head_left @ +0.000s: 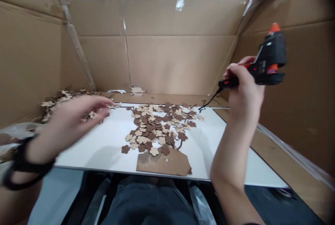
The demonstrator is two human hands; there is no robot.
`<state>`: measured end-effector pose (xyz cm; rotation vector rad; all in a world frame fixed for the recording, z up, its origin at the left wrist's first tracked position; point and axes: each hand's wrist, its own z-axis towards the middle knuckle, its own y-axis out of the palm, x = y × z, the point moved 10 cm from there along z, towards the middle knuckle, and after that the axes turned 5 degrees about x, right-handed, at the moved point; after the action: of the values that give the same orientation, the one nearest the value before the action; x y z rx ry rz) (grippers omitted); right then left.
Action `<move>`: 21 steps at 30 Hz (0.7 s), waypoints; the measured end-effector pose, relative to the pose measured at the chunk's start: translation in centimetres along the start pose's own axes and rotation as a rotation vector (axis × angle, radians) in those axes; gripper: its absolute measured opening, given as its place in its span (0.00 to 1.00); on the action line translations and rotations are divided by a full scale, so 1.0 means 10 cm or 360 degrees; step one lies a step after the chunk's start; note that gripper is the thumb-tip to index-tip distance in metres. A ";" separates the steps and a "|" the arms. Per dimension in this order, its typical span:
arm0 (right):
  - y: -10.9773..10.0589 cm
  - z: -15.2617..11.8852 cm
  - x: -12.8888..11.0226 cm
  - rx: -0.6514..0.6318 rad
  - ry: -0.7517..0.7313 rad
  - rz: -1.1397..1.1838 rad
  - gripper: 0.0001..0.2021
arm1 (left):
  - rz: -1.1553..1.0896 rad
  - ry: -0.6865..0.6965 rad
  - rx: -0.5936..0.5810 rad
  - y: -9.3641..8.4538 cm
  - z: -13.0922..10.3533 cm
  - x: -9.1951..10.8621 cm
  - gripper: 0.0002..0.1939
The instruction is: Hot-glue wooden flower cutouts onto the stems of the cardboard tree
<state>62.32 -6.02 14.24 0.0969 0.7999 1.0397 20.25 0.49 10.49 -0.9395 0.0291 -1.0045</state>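
Glue gun [263,65] held aloft in the right hand [244,78], beyond the right side of the counter [104,144] as viewed, against the brown cardboard wall [306,96]. The body is black with orange-red parts: a tapered orange nozzle [274,28] at the top, a second patch of orange low on the body, and red along the handle. A small red light glows near the grip, pale markings lie beside it, and the outline is slightly blurred. The handle points leftward, and a thin black cord [213,98] runs from its end down toward the counter. The right fingers are wrapped closely round the handle. The left hand [75,117], blurred and banded in black at the wrist, hovers over the left part of the counter, thumb and forefinger parted with a moderate gap. Flower pieces [150,127], flat, lobed, pale tan and dark brown, lie overlapping in a loose pile at the counter's middle, some overlapping a torn-edged cardboard scrap [167,165] at the near edge. A second heap [60,99] of similar pieces sits behind the left hand.
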 end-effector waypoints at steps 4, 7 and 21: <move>-0.01 0.01 0.01 -0.0072 0.0064 -0.0038 0.11 | 0.0204 0.0739 -0.0753 1.75 0.00 0.80 0.13; -0.02 0.00 0.01 -0.0102 0.0111 -0.0127 0.11 | 0.0214 0.0942 -0.0916 2.55 -0.01 0.86 0.12; 0.20 -0.11 0.04 -0.0352 0.0182 -0.0292 0.15 | 0.0392 0.1238 -0.0888 3.65 0.09 1.30 0.08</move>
<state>60.22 -4.93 14.09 -0.2224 0.7762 0.9591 53.76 -1.29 -8.91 -0.9539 1.0965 -1.0951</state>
